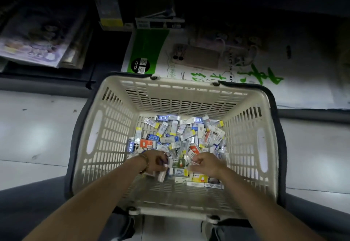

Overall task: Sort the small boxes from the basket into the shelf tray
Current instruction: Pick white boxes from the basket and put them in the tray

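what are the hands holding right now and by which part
The left hand grips a few small boxes by one end; the right hand curls in the pile, hold unclear.

Single head-worn wide-angle view, tilted steeply down into the basket [176, 97].
Taken from above the basket's near rim, facing forward and down, close enough for the basket to fill mid-frame; floor [37, 131] left and right of the basket, dim shelf [312, 115] just beyond its far rim.
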